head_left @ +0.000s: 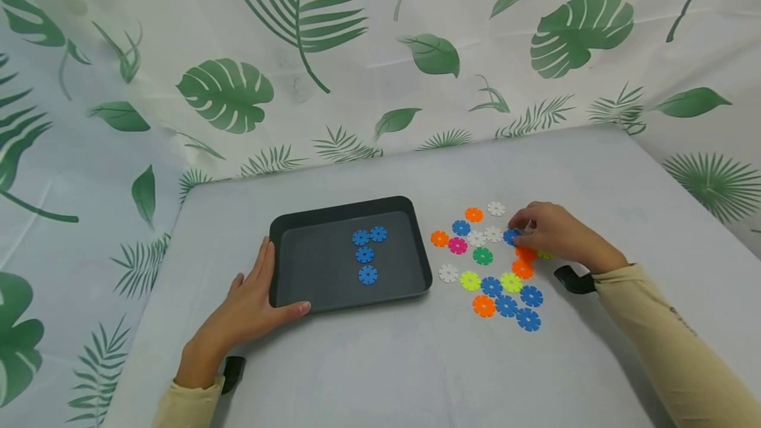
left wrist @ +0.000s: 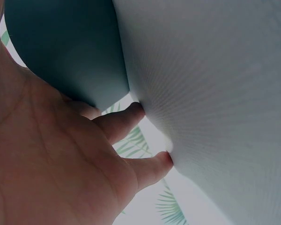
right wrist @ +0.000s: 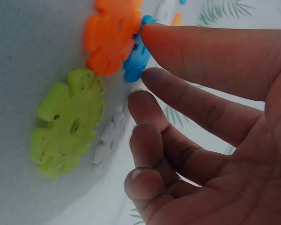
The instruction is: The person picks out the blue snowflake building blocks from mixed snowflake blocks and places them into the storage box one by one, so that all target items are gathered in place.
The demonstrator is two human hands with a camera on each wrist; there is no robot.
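My left hand rests against the left side of a dark grey tray, fingers extended along its outer wall and the thumb at its front rim. The left wrist view shows the palm beside the tray's wall, with two fingertips on the tabletop. Four-part wording aside, several blue notched discs lie inside the tray. At the right, my right hand pinches a blue notched disc between thumb and index finger. Close by are an orange disc, a yellow-green disc and a white disc.
Right of the tray, loose notched discs are spread on the white-covered table: blue, orange, white, yellow-green, one green and one pink. A leaf-patterned cloth hangs behind.
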